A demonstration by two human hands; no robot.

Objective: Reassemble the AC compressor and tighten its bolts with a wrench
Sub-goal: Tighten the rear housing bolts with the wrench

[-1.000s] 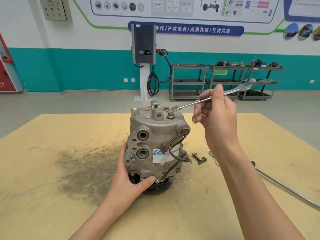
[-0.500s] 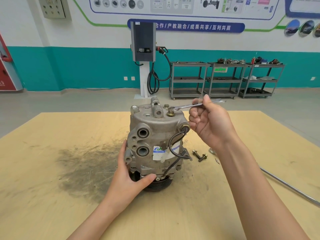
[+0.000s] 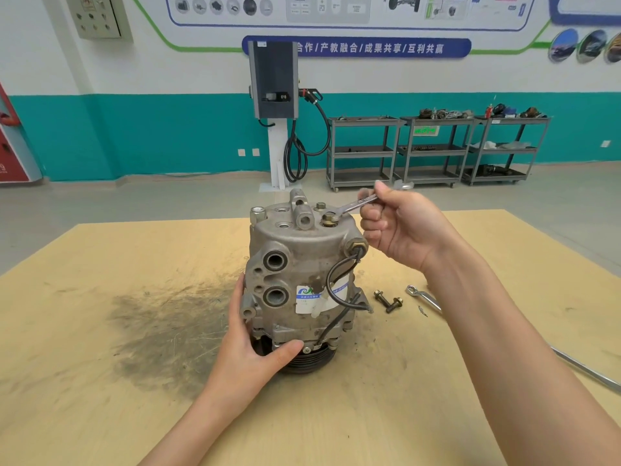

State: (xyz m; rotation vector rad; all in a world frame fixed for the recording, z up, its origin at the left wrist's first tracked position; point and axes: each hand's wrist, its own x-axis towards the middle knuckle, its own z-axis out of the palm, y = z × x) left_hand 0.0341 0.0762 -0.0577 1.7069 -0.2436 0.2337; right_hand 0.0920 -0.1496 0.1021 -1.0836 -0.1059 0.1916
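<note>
Tightening step in hand: wrench (image 3: 356, 205) seated on a top bolt (image 3: 328, 218) of the compressor (image 3: 302, 280), right hand (image 3: 400, 227) with fingers curled around the handle, left hand (image 3: 255, 351) with fingers wrapped on the lower left side and thumb pressed on the near base. Next, probably a short swing of the handle, with firm bracing against rotation. Grey, stained metal body upright on its pulley, mid table (image 3: 100, 398); two loose bolts (image 3: 388, 301) just right.
</note>
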